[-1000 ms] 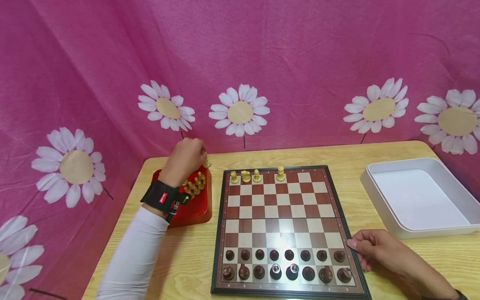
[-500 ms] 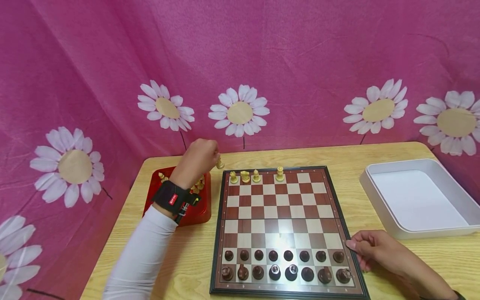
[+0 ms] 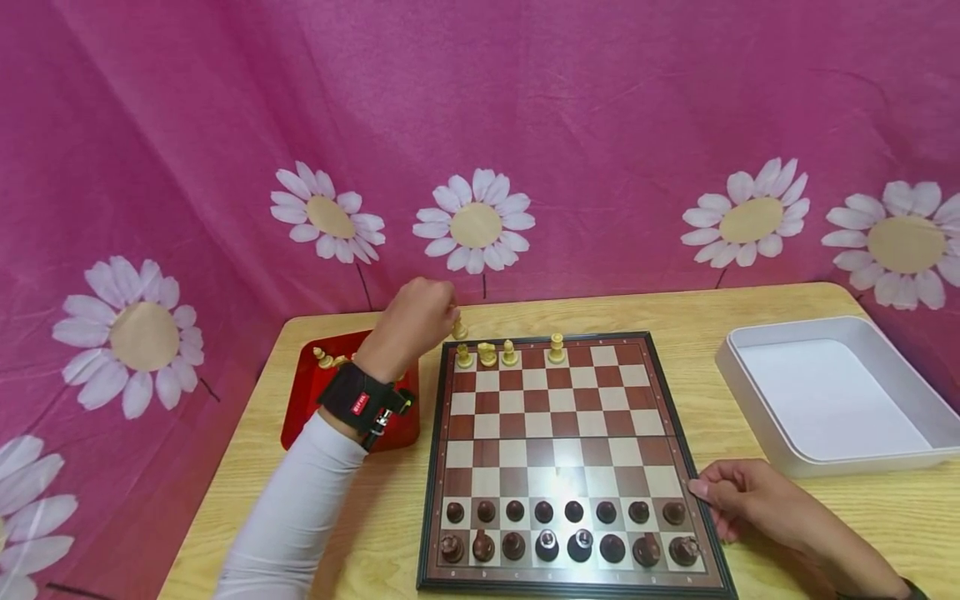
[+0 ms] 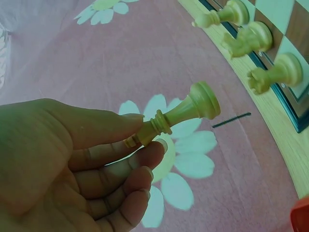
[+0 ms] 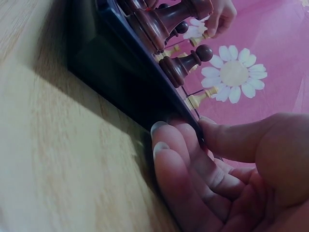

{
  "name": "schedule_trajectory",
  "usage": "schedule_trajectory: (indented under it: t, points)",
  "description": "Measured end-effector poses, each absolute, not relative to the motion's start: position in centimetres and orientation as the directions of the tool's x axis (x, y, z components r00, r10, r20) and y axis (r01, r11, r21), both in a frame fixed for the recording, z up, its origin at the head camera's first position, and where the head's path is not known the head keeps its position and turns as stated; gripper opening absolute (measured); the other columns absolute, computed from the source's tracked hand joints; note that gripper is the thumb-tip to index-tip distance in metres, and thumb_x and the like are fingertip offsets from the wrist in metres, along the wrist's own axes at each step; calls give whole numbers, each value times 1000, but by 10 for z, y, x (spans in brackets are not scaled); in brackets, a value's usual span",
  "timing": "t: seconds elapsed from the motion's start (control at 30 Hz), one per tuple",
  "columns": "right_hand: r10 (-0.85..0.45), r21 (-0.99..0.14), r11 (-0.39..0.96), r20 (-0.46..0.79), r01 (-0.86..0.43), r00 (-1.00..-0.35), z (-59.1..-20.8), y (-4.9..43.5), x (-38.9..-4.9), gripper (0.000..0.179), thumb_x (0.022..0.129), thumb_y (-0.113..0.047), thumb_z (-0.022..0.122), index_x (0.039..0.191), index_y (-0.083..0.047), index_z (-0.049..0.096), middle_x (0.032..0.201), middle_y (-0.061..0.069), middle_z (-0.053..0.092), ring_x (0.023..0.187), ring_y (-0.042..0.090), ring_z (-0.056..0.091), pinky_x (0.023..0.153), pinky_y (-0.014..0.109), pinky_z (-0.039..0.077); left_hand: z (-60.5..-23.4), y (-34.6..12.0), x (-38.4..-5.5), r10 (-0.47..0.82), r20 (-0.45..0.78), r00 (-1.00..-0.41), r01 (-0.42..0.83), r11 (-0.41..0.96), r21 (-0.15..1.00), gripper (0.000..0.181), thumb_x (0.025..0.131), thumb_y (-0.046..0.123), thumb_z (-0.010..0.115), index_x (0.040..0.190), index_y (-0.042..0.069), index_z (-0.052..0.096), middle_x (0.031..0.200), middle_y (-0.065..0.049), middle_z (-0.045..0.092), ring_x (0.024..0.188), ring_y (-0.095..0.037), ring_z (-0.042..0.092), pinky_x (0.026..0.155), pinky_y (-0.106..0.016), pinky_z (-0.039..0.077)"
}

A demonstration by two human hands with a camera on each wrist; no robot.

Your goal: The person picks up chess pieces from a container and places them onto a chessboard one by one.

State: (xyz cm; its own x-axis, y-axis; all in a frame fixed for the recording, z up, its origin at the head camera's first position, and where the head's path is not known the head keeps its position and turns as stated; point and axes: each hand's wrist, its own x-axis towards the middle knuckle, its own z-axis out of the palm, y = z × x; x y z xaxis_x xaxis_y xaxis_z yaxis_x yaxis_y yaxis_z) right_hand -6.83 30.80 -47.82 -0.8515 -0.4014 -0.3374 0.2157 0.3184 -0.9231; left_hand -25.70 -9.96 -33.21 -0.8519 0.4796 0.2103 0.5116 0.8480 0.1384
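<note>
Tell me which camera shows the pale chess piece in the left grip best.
The left wrist view: the pale chess piece appears large there, base and collar clear, though the left grip hides part of its top. The head view shows it small, partly hidden; the right wrist view offers at most a tiny part.

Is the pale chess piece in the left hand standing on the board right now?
No, the left wrist view shows the left hand pinching the pale chess piece tilted, visibly apart from the chessboard.
</note>
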Motion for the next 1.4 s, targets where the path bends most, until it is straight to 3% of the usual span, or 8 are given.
schedule_trajectory:
  t: [0.63, 1.4]
  points:
    - [-397, -922, 330, -331, 204, -856, -477, 307, -70, 28, 98, -20, 53, 97, 8, 55, 70, 13, 60, 59, 23, 60, 54, 37, 54, -330, -58, -250, 552, 187, -813, 580, 798, 166, 10, 89, 17, 66, 89, 8, 67, 68, 3, 57, 63, -12, 51, 58, -23, 45]
    - [-393, -913, 329, -366, 243, -844, -478, 307, -69, 29, 98, -23, 53, 97, 7, 55, 71, 11, 60, 60, 19, 59, 55, 35, 53, -356, -24, -251, 662, 214, -719, 693, 705, 147, 7, 84, 7, 66, 88, 9, 71, 76, 4, 62, 71, -8, 52, 63, -21, 46]
